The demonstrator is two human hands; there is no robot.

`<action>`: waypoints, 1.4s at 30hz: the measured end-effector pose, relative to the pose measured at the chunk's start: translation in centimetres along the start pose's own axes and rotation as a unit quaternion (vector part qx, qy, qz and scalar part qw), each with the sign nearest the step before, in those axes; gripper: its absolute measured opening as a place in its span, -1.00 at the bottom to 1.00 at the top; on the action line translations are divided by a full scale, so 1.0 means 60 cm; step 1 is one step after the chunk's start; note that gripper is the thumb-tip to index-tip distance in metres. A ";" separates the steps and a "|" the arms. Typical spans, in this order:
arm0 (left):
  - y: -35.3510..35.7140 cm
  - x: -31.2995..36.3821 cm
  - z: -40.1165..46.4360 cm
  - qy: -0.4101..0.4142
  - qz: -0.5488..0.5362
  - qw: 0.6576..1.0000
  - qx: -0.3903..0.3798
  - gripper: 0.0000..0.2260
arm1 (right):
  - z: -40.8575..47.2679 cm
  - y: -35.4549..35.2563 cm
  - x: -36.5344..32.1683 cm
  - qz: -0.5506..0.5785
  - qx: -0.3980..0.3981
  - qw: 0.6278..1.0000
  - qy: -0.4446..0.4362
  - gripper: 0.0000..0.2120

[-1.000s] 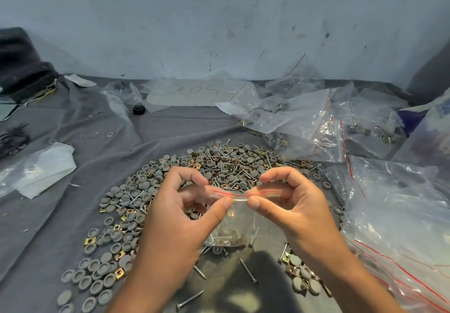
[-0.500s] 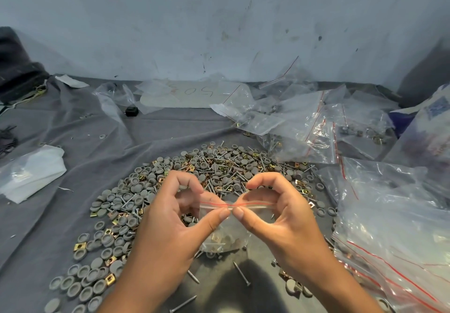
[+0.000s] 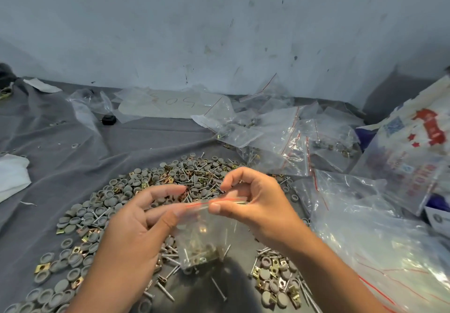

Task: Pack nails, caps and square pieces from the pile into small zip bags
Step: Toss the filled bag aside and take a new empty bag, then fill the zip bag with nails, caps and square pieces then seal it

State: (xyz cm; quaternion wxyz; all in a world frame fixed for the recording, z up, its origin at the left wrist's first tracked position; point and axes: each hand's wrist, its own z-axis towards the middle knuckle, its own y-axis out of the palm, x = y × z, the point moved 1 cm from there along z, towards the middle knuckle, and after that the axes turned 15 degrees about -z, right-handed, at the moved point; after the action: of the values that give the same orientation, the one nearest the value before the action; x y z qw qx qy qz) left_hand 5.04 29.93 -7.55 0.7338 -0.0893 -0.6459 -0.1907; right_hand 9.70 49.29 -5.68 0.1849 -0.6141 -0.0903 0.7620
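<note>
Small clear zip bag [image 3: 202, 234] with red seal line, held above grey pile of caps and nails [image 3: 155, 191]; pinched at seal by left hand [image 3: 136, 230] and right hand [image 3: 255, 205], probably for closing, contents hanging low.

Zip bag [image 3: 202, 234] above pile [image 3: 170, 191] — spare bags [image 3: 287, 142] behind-right.

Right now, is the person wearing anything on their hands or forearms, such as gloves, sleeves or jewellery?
Nothing shows: the left hand and right hand are bare, without gloves, rings or watch. Both forearms are uncovered down to the frame's lower edge; no sleeve comes into view.
</note>
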 end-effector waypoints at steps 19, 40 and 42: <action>-0.028 -0.024 0.018 0.052 -0.026 0.991 0.120 -0.80 | 0.092 -0.241 0.104 -0.144 0.180 0.926 0.299 -0.71; 0.023 -0.031 -0.008 0.044 0.010 0.998 0.044 -0.56 | -0.237 -0.238 0.124 -0.544 0.112 0.795 0.243 -0.64; 0.030 -0.028 -0.013 0.050 0.017 0.998 0.039 -0.63 | -0.244 -0.222 0.137 -0.618 0.047 0.749 0.236 -0.67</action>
State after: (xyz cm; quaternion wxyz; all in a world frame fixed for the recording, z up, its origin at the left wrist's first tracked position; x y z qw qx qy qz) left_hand 6.30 31.55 -9.09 0.7712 -0.0614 -0.6139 -0.1572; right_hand 24.71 63.41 -11.60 0.6590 -0.5749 -0.3679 0.3160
